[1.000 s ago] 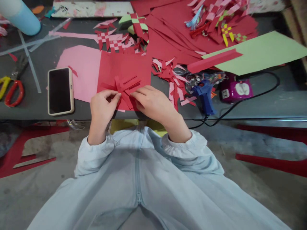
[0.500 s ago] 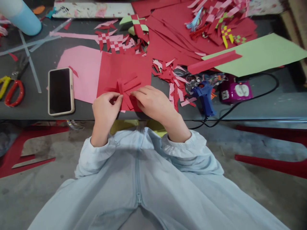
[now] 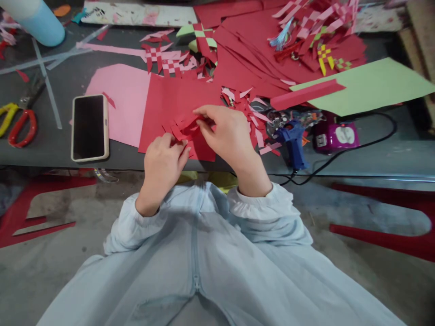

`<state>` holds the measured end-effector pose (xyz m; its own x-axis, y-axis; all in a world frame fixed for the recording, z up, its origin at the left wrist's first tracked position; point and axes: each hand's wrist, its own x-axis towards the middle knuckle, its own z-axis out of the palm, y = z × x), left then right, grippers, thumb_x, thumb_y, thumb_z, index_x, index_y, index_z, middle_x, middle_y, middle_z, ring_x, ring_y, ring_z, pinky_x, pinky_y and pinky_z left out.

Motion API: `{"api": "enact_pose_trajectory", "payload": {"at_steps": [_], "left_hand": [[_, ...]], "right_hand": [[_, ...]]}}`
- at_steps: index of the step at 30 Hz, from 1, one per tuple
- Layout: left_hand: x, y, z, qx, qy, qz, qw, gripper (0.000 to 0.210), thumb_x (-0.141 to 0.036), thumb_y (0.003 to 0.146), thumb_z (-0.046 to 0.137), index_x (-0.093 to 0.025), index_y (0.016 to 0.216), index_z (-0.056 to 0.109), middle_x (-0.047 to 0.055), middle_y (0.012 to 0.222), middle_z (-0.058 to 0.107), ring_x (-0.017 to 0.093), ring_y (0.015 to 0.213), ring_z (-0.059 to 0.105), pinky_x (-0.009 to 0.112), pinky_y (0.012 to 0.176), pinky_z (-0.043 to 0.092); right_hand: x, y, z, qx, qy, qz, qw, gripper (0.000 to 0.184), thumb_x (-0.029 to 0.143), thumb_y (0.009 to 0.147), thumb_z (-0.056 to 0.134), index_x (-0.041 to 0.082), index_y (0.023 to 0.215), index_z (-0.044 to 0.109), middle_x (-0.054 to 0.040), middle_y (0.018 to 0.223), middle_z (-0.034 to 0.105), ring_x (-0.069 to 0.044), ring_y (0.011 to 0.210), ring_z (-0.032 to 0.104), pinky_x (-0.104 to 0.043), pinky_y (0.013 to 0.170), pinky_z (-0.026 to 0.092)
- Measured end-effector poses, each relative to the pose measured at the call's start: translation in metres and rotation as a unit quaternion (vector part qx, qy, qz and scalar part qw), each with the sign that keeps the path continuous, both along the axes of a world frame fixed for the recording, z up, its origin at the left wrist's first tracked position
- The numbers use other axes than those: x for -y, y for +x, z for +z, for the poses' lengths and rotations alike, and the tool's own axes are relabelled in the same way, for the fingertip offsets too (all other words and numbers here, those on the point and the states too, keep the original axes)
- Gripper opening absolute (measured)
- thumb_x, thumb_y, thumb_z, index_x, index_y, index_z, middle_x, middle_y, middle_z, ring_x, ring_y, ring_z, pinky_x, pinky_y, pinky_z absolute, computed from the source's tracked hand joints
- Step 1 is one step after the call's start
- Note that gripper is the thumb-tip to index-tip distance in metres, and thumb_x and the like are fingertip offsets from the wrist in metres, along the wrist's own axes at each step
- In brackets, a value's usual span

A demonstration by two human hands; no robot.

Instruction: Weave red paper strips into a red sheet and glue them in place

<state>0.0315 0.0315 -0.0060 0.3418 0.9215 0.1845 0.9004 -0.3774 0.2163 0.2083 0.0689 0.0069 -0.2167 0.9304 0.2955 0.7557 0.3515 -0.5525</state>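
Strips: red strips (image 3: 185, 129), interlaced, over the near part of the red sheet (image 3: 183, 97), between both hands.
Left hand (image 3: 165, 158): fingers narrow, touching the strips' near left side; cannot tell whether it grips.
Right hand (image 3: 227, 133): narrow, thumb and forefinger pinching the strips' right end.
Left side: phone (image 3: 89, 128) overlapping the pink sheet (image 3: 127, 95); scissors (image 3: 25, 113) farther left, blades pointing far.
Right side: scraps (image 3: 254, 120) crowd the right hand; beyond, glue gun (image 3: 292, 140) and purple box (image 3: 336, 136), a cord (image 3: 335, 158) curving along the worktop's (image 3: 384, 158) near edge.
Far side: checkered pieces (image 3: 166, 61) just beyond the red sheet.
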Motion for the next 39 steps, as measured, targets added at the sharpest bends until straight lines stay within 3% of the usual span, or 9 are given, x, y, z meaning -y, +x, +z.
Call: {"api": "enact_pose_trajectory", "payload": {"at_steps": [5, 12, 16, 18, 22, 30, 35, 39], "left_hand": [[0.001, 0.001, 0.003, -0.047, 0.009, -0.025, 0.999, 0.033, -0.038, 0.100, 0.049, -0.018, 0.104, 0.074, 0.013, 0.104, 0.065, 0.029, 0.093, 0.060, 0.040, 0.080, 0.047], [0.001, -0.006, -0.002, 0.030, 0.012, 0.001, 0.999, 0.023, -0.029, 0.098, 0.049, -0.020, 0.099, 0.070, 0.010, 0.105, 0.069, 0.025, 0.093, 0.062, 0.038, 0.085, 0.050], [0.003, -0.009, 0.002, 0.046, -0.009, -0.001, 0.999, 0.023, -0.026, 0.096, 0.049, -0.019, 0.104, 0.070, 0.010, 0.106, 0.070, 0.026, 0.097, 0.063, 0.038, 0.087, 0.050], [0.003, -0.011, 0.003, 0.051, -0.015, -0.014, 0.998, 0.024, -0.024, 0.096, 0.049, -0.020, 0.103, 0.071, 0.010, 0.108, 0.071, 0.026, 0.100, 0.064, 0.039, 0.088, 0.051], [0.008, -0.015, 0.006, 0.056, -0.017, -0.035, 0.998, 0.025, -0.020, 0.094, 0.050, -0.021, 0.101, 0.074, 0.009, 0.114, 0.072, 0.026, 0.104, 0.065, 0.039, 0.091, 0.053], [0.026, -0.025, 0.003, 0.055, 0.012, -0.048, 0.997, 0.030, -0.016, 0.094, 0.048, -0.023, 0.101, 0.076, 0.007, 0.118, 0.076, 0.026, 0.105, 0.072, 0.041, 0.092, 0.057], [0.031, -0.034, -0.007, 0.096, 0.063, -0.084, 0.990, 0.031, -0.013, 0.092, 0.047, -0.023, 0.094, 0.076, 0.006, 0.109, 0.079, 0.022, 0.105, 0.074, 0.036, 0.088, 0.059], [0.032, -0.039, -0.013, 0.112, 0.084, -0.058, 0.988, 0.028, -0.013, 0.090, 0.050, -0.023, 0.096, 0.075, 0.007, 0.105, 0.078, 0.023, 0.104, 0.072, 0.039, 0.090, 0.057]], "right_hand": [[0.004, -0.001, 0.004, 0.034, -0.013, 0.010, 0.999, 0.029, 0.016, 0.094, 0.049, 0.017, 0.115, 0.070, -0.0128, 0.111, 0.077, -0.028, 0.103, 0.070, -0.042, 0.090, 0.052], [0.021, 0.004, -0.001, 0.096, -0.015, 0.072, 0.993, 0.027, 0.016, 0.094, 0.049, 0.015, 0.108, 0.072, -0.0130, 0.103, 0.078, -0.028, 0.096, 0.067, -0.039, 0.086, 0.048], [0.030, 0.008, -0.005, 0.117, -0.005, 0.102, 0.988, 0.031, 0.031, 0.094, 0.057, 0.013, 0.117, 0.069, -0.0160, 0.109, 0.076, -0.032, 0.099, 0.065, -0.044, 0.090, 0.047], [0.032, 0.010, -0.006, 0.107, -0.004, 0.097, 0.989, 0.034, 0.035, 0.094, 0.057, 0.013, 0.118, 0.068, -0.0164, 0.111, 0.075, -0.032, 0.100, 0.065, -0.045, 0.092, 0.047], [0.029, 0.011, -0.006, 0.078, -0.001, 0.063, 0.995, 0.029, 0.026, 0.097, 0.049, 0.016, 0.117, 0.066, -0.0149, 0.109, 0.074, -0.031, 0.101, 0.064, -0.045, 0.093, 0.047], [0.025, 0.005, -0.005, 0.084, 0.011, 0.005, 0.996, 0.031, 0.022, 0.094, 0.050, 0.018, 0.122, 0.065, -0.0145, 0.109, 0.066, -0.033, 0.107, 0.057, -0.051, 0.097, 0.045], [0.022, 0.003, -0.007, 0.094, 0.003, 0.018, 0.995, 0.032, 0.020, 0.094, 0.051, 0.024, 0.122, 0.067, -0.0113, 0.104, 0.062, -0.032, 0.103, 0.056, -0.051, 0.095, 0.046], [0.018, 0.002, -0.009, 0.100, 0.010, 0.032, 0.994, 0.027, 0.021, 0.094, 0.053, 0.026, 0.114, 0.071, -0.0098, 0.101, 0.062, -0.029, 0.098, 0.056, -0.047, 0.090, 0.048]]}}
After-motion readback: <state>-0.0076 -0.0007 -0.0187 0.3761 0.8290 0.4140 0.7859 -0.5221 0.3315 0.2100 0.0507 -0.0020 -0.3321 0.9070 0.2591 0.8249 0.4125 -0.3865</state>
